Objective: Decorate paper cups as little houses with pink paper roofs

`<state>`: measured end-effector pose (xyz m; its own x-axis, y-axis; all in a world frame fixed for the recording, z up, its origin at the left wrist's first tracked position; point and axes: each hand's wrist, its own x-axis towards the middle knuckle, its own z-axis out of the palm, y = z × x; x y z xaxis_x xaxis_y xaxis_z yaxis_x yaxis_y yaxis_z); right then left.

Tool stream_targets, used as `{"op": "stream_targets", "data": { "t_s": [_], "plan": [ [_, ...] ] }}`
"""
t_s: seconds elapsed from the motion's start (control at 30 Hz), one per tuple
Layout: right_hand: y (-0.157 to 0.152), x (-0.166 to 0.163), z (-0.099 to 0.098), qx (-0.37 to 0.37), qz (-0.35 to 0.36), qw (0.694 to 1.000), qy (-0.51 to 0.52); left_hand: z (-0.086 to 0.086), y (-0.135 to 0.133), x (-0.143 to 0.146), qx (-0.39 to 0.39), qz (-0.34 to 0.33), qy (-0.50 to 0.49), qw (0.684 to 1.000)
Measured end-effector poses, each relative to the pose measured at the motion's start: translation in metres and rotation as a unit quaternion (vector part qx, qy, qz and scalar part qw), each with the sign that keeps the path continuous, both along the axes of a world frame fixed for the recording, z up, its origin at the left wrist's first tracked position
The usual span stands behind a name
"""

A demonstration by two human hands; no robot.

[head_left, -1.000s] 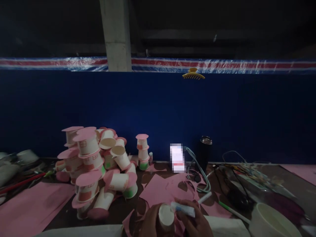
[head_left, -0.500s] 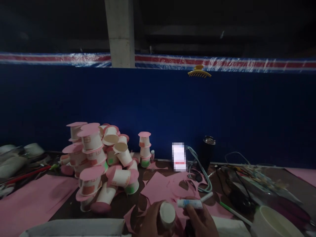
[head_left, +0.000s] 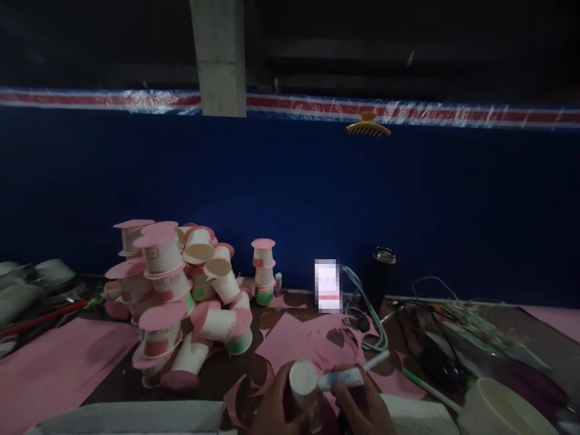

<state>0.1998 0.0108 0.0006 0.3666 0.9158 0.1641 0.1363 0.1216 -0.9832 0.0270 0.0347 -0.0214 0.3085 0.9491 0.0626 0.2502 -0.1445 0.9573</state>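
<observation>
At the front edge my left hand [head_left: 275, 406] is closed around a small white paper cup [head_left: 303, 378], its round base facing up. My right hand [head_left: 362, 405] grips a white glue stick [head_left: 344, 379] with a blue label, lying nearly level. The glue stick's left end meets the side of the cup near its base, though I cannot tell if they touch. Beneath and beyond both hands lie pink paper scraps [head_left: 285, 341] with round cut-outs. The lower parts of both hands run out of view.
On the left stands a pile of paper-cup houses [head_left: 163, 260] with pink discs. Another cup tower [head_left: 264, 272] stands behind. A lit phone [head_left: 327, 287], a dark flask [head_left: 380, 278], a cable [head_left: 383, 332], a green-and-white pen [head_left: 426, 386] and a large cup [head_left: 502, 411] are rightward.
The glue stick has moved left and slightly down, to the side of the cup. The cup has risen a little. The view has shifted slightly.
</observation>
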Motion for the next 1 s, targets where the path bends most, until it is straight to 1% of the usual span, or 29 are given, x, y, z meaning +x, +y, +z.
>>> {"op": "stream_targets", "data": {
  "t_s": [0.17,0.3,0.47,0.63,0.7,0.77,0.87,0.93,1.0],
  "plan": [
    [0.000,0.002,-0.002,-0.011,-0.006,1.000,0.004,-0.014,0.003,-0.001,0.019,-0.030,-0.004,0.999],
    [0.000,0.003,0.000,-0.009,0.002,1.000,0.001,-0.018,0.003,-0.005,0.020,-0.034,0.035,0.999],
    [0.000,0.003,0.004,-0.005,0.015,1.000,0.021,-0.014,-0.002,-0.003,0.030,-0.056,0.032,0.997],
    [0.000,0.003,0.001,-0.021,0.016,1.000,-0.001,-0.012,-0.003,0.006,0.022,-0.027,-0.011,0.999],
    [-0.001,0.003,-0.001,-0.022,0.025,0.999,-0.012,-0.008,-0.005,0.007,0.028,-0.015,-0.022,0.999],
    [-0.001,0.003,-0.002,-0.027,0.037,0.999,-0.014,0.000,-0.007,0.008,0.054,-0.013,-0.016,0.998],
    [0.000,0.006,-0.001,-0.036,0.053,0.998,0.016,0.008,-0.009,0.007,0.078,-0.006,0.009,0.997],
    [0.000,0.011,0.003,-0.055,0.061,0.996,0.044,0.007,-0.008,0.007,0.079,-0.004,0.019,0.997],
    [0.001,0.014,0.007,-0.063,0.049,0.996,0.048,0.000,-0.007,0.007,0.078,-0.007,0.025,0.997]
  ]
}}
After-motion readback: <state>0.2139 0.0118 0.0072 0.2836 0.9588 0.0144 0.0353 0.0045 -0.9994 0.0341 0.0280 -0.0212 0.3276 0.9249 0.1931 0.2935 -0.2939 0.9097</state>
